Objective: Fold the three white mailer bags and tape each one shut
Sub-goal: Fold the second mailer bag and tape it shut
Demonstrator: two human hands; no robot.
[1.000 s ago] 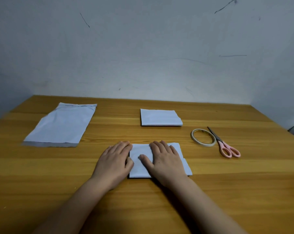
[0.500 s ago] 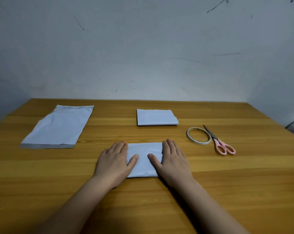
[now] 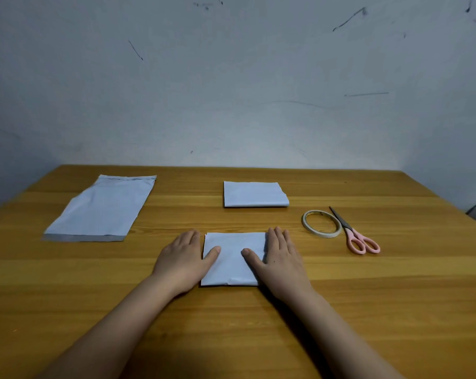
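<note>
Folded mailer bag [image 3: 232,258] lies flat, long axis front-to-back.

Illumination is dim and even, with a cool grey-blue cast across the wall [image 3: 231,91]. Light appears to arrive from above and to the left: soft dark shadows lie to the right of and beneath both forearms on the worktop [image 3: 395,296], densest at the bottom edge. A faint sheen runs along the wood grain; no hard glare. Corners darken noticeably. Wide-angle distortion splays the worktop's side edges outward. Focus is acceptable at centre; fine detail is soft, and the grey shape at the right edge is indistinct.
</note>
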